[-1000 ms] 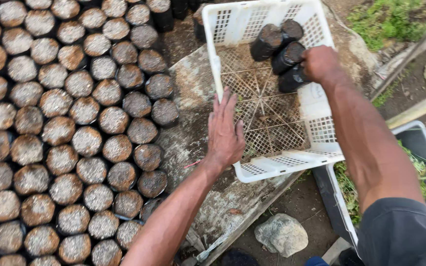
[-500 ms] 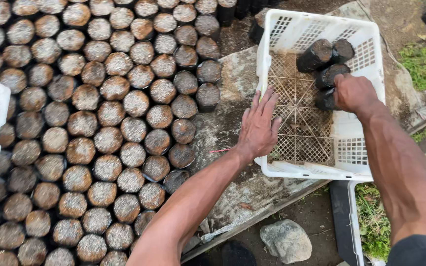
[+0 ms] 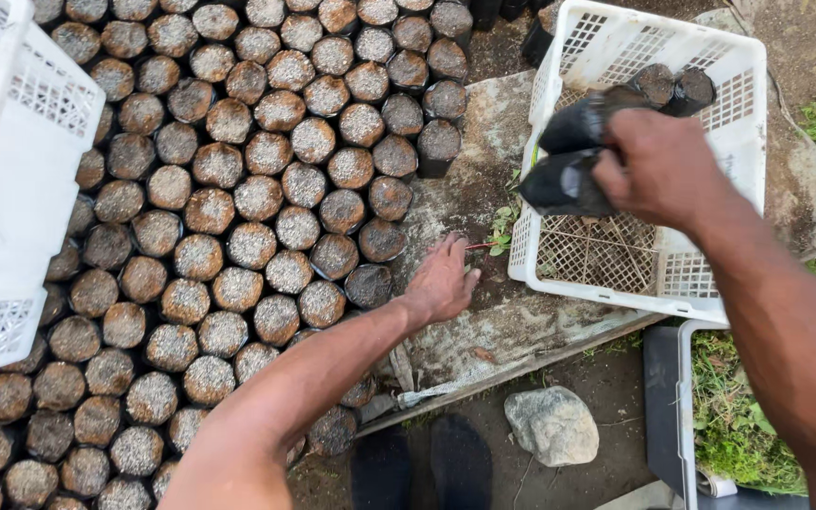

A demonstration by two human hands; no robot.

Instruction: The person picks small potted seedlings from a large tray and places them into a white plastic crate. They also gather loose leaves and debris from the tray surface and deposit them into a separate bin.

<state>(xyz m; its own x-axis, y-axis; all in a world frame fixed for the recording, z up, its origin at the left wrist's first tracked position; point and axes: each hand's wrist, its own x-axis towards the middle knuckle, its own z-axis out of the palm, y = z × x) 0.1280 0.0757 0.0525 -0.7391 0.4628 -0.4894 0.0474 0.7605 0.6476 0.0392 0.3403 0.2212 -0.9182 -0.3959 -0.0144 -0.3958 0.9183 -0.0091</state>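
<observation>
Right hand [image 3: 658,170] grips two bags [image 3: 569,156] over crate [image 3: 743,104]; left hand [image 3: 443,283] rests open by rows [image 3: 238,208]; two bags remain crated.

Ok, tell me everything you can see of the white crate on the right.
The white plastic lattice crate sits slightly tilted on a dirty grey slab. Its walls and floor are perforated, the floor soiled and mostly bare. A few black soil-filled nursery bags remain at its far end. The right hand lifts two more black bags above it.

outdoor daylight, bare dirt ground [image 3: 606,378], grey stone [image 3: 552,426], grass patch [image 3: 729,416]
</observation>
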